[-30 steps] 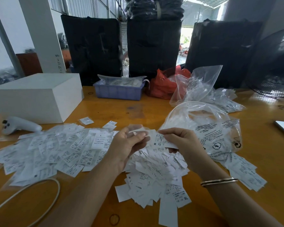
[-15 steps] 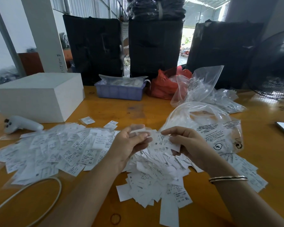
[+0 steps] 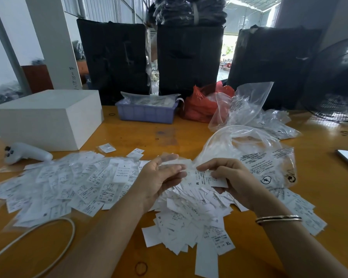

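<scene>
Hands are drawing apart in the head view: a second ago they were meeting over the label, and now left hand [image 3: 159, 179] and right hand [image 3: 235, 179] are standing just apart. Right hand is pinching the label [image 3: 203, 178], its M now showing, above the loose pile [image 3: 189, 209] on the counter [image 3: 149, 135]. Left hand is hovering beside it with a clear sleeve [image 3: 177, 160] across its fingers. Motion blur is smearing them, so cannot tell whether they are gripping the sleeve or lying slack. Judging by this, the label is being lined up for the sleeve, not yet entering.

Sleeve mouth is blurring out. Pile is hiding the counter beneath the hands. Sleeved labels [image 3: 68, 181] are lying to the left, print mostly too small to read. Both forearms are running off the bottom edge.
</scene>
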Available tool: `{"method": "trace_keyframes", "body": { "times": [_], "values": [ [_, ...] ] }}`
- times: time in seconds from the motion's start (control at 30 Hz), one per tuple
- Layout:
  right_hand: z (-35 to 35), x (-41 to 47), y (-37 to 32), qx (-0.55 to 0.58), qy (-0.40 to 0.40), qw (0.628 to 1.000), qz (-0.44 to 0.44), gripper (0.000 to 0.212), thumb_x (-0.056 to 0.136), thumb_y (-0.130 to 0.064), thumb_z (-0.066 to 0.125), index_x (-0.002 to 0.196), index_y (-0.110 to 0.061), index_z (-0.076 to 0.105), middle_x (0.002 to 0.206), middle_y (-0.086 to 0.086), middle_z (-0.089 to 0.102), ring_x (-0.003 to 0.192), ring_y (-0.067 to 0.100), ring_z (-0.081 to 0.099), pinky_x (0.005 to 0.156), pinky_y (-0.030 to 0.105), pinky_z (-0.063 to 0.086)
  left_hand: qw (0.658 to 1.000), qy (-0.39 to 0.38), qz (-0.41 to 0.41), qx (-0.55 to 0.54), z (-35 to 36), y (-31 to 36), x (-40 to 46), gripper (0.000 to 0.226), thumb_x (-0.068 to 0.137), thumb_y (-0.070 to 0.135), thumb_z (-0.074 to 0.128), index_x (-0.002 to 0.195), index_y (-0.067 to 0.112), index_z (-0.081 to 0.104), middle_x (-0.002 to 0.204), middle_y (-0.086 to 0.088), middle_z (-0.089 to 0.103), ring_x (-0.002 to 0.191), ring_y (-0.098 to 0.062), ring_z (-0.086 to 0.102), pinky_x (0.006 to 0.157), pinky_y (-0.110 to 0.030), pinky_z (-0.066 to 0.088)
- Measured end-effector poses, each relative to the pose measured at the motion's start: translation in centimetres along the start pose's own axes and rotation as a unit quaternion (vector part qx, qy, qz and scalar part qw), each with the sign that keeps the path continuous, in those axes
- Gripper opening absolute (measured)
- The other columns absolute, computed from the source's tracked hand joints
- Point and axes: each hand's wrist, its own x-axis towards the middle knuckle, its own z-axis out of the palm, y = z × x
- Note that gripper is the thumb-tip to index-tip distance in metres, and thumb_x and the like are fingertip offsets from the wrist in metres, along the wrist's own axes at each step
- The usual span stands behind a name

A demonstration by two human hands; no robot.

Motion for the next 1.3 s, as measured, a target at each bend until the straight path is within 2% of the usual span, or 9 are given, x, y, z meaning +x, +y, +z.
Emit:
{"method": "trace_keyframes", "body": {
  "times": [0.43, 0.53, 0.63, 0.77, 0.9, 1.1, 1.17, 1.23, 1.3],
  "values": [
    [0.4, 0.0, -0.1, -0.034, 0.013, 0.999, 0.000, 0.044, 0.086, 0.013, 0.041, 0.077, -0.011, 0.077, 0.072, 0.020, 0.057, 0.052, 0.017, 0.045, 0.041, 0.021, 0.038, 0.999, -0.014, -0.005, 0.033, 0.1, -0.1, -0.1, 0.029, 0.085, 0.009, 0.067, 0.112, 0.014, 0.060, 0.091, -0.011, 0.075, 0.076, -0.016, 0.072, 0.059, -0.019, 0.054],
    [0.5, -0.1, -0.1, -0.047, 0.026, 0.999, 0.003, 0.044, 0.086, 0.011, 0.042, 0.076, -0.014, 0.077, 0.074, 0.015, 0.064, 0.054, 0.016, 0.048, 0.043, 0.020, 0.039, 0.999, -0.026, -0.011, 0.040, 0.1, -0.1, -0.1, 0.034, 0.081, 0.012, 0.070, 0.113, 0.014, 0.060, 0.092, -0.011, 0.075, 0.077, -0.016, 0.072, 0.060, -0.020, 0.055],
    [0.7, -0.1, -0.2, -0.050, 0.052, 0.997, -0.016, 0.044, 0.086, 0.012, 0.042, 0.075, -0.013, 0.076, 0.068, 0.011, 0.065, 0.051, 0.014, 0.046, 0.043, 0.020, 0.039, 0.998, -0.034, -0.019, 0.050, 0.2, 0.1, -0.2, 0.048, 0.067, 0.020, 0.075, 0.113, 0.015, 0.061, 0.091, -0.011, 0.075, 0.078, -0.018, 0.072, 0.060, -0.020, 0.055],
    [0.8, 0.0, 0.1, -0.111, 0.106, 0.987, -0.053, 0.040, 0.087, 0.010, 0.044, 0.079, -0.014, 0.075, 0.062, 0.005, 0.063, 0.050, 0.016, 0.043, 0.042, 0.020, 0.038, 0.997, -0.051, -0.026, 0.055, 0.1, 0.1, -0.3, 0.052, 0.064, 0.022, 0.075, 0.113, 0.016, 0.062, 0.094, -0.011, 0.074, 0.082, -0.020, 0.072, 0.061, -0.021, 0.055],
    [1.0, 0.1, 0.5, -0.165, 0.122, 0.975, -0.088, 0.038, 0.088, 0.007, 0.047, 0.085, -0.021, 0.072, 0.069, 0.015, 0.060, 0.051, 0.016, 0.046, 0.045, 0.021, 0.041, 0.995, -0.068, -0.033, 0.065, 0.1, 0.0, -0.4, 0.050, 0.066, 0.022, 0.075, 0.114, 0.018, 0.062, 0.096, -0.011, 0.074, 0.089, -0.022, 0.072, 0.064, -0.021, 0.056],
    [2.2, 0.7, 1.6, -0.221, 0.089, 0.968, -0.081, 0.030, 0.093, -0.006, 0.052, 0.107, -0.033, 0.052, 0.066, -0.014, 0.063, 0.050, 0.011, 0.057, 0.049, 0.020, 0.044, 0.994, -0.058, -0.044, 0.085, 0.4, -0.2, -0.3, 0.061, 0.063, 0.022, 0.078, 0.119, 0.015, 0.056, 0.102, -0.010, 0.073, 0.090, -0.023, 0.072, 0.063, -0.022, 0.056],
    [2.3, 0.8, 1.7, -0.214, 0.092, 0.970, -0.070, 0.031, 0.093, -0.010, 0.055, 0.114, -0.031, 0.047, 0.067, -0.017, 0.064, 0.051, 0.010, 0.058, 0.049, 0.019, 0.044, 0.992, -0.059, -0.046, 0.102, 0.4, -0.1, -0.4, 0.052, 0.069, 0.030, 0.074, 0.117, 0.015, 0.059, 0.098, -0.006, 0.074, 0.091, -0.020, 0.072, 0.065, -0.022, 0.056],
    [2.1, 0.8, 1.6, -0.201, 0.101, 0.972, -0.062, 0.033, 0.092, -0.011, 0.058, 0.116, -0.030, 0.046, 0.069, -0.015, 0.065, 0.051, 0.011, 0.058, 0.049, 0.019, 0.045, 0.992, -0.046, -0.044, 0.111, 0.3, -0.1, -0.3, 0.029, 0.082, 0.034, 0.067, 0.106, 0.017, 0.067, 0.092, -0.004, 0.075, 0.087, -0.014, 0.071, 0.066, -0.022, 0.055],
    [1.9, 0.7, 1.4, -0.167, 0.111, 0.978, -0.060, 0.033, 0.090, -0.011, 0.060, 0.116, -0.028, 0.046, 0.071, -0.009, 0.065, 0.052, 0.013, 0.059, 0.048, 0.020, 0.046, 0.992, -0.012, -0.030, 0.119, 0.1, -0.1, -0.2, 0.009, 0.088, 0.023, 0.064, 0.093, 0.019, 0.070, 0.083, 0.001, 0.074, 0.076, -0.008, 0.070, 0.062, -0.019, 0.054]
  ]
}}
